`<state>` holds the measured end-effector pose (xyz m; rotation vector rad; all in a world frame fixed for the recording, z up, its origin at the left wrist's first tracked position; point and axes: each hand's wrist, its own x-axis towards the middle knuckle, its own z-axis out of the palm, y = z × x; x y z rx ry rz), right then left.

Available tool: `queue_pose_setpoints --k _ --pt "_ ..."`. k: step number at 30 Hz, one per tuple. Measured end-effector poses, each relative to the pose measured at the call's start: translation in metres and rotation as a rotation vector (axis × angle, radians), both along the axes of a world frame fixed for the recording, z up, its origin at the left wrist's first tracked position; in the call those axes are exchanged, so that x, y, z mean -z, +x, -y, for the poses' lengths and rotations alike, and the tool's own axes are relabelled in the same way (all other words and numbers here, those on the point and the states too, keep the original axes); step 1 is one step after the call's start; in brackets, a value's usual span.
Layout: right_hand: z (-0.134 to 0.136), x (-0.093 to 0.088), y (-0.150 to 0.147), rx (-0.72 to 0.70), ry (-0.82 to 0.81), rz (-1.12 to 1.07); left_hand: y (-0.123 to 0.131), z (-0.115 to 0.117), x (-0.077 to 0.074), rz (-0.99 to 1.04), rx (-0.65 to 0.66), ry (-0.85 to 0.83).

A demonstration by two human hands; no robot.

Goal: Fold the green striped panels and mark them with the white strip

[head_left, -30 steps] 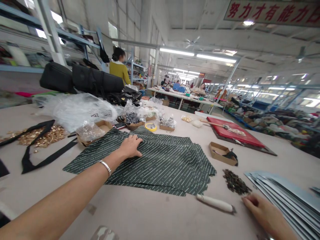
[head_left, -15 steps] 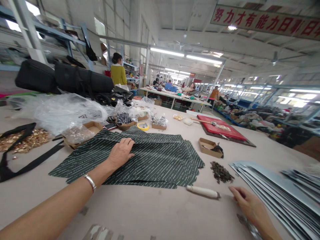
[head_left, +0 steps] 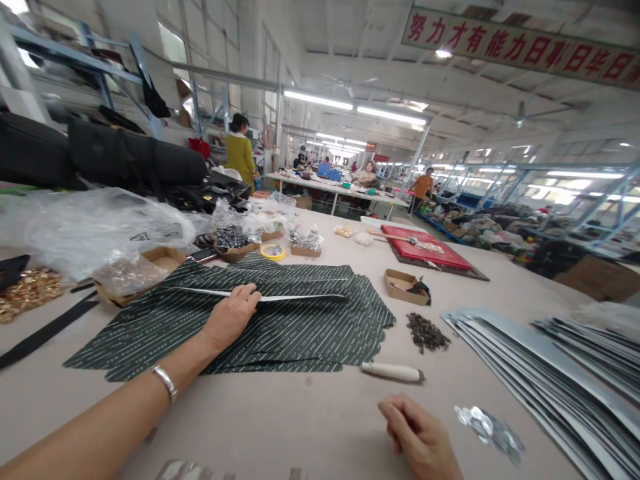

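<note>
My left hand (head_left: 234,313), a silver bangle at its wrist, is closed on the upper sheet of a stack of dark green striped fabric (head_left: 300,327). The sheet's edge bows up at the fingers and shows a pale strip (head_left: 300,298). Low on the right, my right hand (head_left: 417,430) is held over the table with curled fingers; whatever they may hold is hidden. Just above that hand lies a tool with a whitish handle (head_left: 393,372). A pile of small dark metal pieces (head_left: 427,333) sits beyond it, and flat silvery discs (head_left: 490,430) are to its right.
Stacked grey-blue sheets (head_left: 520,367) cover the table's right side. Farther back are a small cardboard box (head_left: 407,287) and a red slab (head_left: 425,247) with a mallet on it. Plastic bags (head_left: 100,227) and gold-coloured pieces (head_left: 30,293) are at left. Several people work in the background.
My right hand has moved left from beside the sheets, uncovering the silvery discs. At my left hand the fabric's edge has lifted, showing its pale strip. The view has shifted slightly right.
</note>
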<state>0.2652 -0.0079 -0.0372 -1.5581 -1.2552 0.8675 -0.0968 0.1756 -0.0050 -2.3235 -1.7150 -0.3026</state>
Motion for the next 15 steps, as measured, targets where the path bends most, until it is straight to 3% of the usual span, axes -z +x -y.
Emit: queue_pose_setpoints --k 3,6,10,15 --pt "-0.003 0.011 -0.01 -0.077 -0.093 -0.109 -0.005 -0.002 0.001 0.054 -0.013 -0.056" --pt "-0.007 0.01 -0.008 -0.072 -0.109 -0.239 -0.018 -0.013 -0.007 0.142 -0.044 -0.127" --pt "-0.007 0.001 -0.002 0.015 -0.039 -0.333 -0.036 -0.021 -0.035 0.282 -0.018 -0.286" --pt "-0.008 0.002 0.018 0.233 0.16 -0.439 -0.039 0.001 -0.076 0.459 0.044 -0.54"
